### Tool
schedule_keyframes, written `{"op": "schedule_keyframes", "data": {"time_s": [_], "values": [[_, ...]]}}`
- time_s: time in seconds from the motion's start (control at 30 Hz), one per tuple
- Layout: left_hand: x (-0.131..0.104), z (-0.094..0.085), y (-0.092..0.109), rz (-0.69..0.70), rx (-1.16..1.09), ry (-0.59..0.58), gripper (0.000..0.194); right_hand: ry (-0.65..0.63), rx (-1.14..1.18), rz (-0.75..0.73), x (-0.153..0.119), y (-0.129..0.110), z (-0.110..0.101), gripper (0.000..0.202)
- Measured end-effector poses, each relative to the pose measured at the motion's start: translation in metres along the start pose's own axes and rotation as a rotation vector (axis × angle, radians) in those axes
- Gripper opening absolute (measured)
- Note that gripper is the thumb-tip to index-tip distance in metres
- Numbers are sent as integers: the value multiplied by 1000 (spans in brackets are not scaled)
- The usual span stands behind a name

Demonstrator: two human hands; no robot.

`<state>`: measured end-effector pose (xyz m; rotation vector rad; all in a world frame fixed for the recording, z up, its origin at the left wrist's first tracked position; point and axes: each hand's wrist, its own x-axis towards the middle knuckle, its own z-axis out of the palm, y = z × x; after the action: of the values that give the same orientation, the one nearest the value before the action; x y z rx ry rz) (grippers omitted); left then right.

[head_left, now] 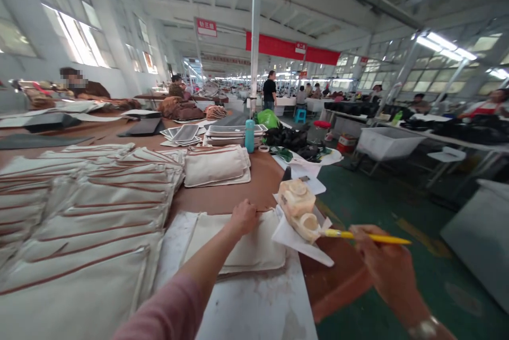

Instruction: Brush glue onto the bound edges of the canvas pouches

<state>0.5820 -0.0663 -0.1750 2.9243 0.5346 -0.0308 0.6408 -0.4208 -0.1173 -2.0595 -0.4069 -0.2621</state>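
A small stack of cream fabric panels lies on a white board in front of me. My left hand rests on its far edge with the fingers bent together; whatever they may pinch is too small to make out. Over the table's right edge, my right hand grips a yellow brush, its tip pointing left at the mouth of an open glue container. That stained, cream container stands on white paper beside the stack.
Overlapping cream panels with brown edging cover the left side. Behind the stack are another cream pile, a turquoise bottle and a green bag. A white bin stands right. Several people are farther off.
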Motion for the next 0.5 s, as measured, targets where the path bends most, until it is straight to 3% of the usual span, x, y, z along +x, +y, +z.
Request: {"op": "schedule_keyframes", "data": {"time_s": [0.13, 0.27, 0.37, 0.5], "values": [[1, -5, -6, 11, -26, -41, 28, -106, -116, -139, 40, 19, 53, 45], [0, -11, -14, 16, -71, -73, 34, -169, -144, -160, 55, 39, 91, 42], [1, -13, -15, 30, -116, -106, 37, -164, -159, -170, 56, 43, 94, 44], [1, -15, -12, 70, -203, -142, 27, -145, -151, -190, 49, 42, 77, 50]]}}
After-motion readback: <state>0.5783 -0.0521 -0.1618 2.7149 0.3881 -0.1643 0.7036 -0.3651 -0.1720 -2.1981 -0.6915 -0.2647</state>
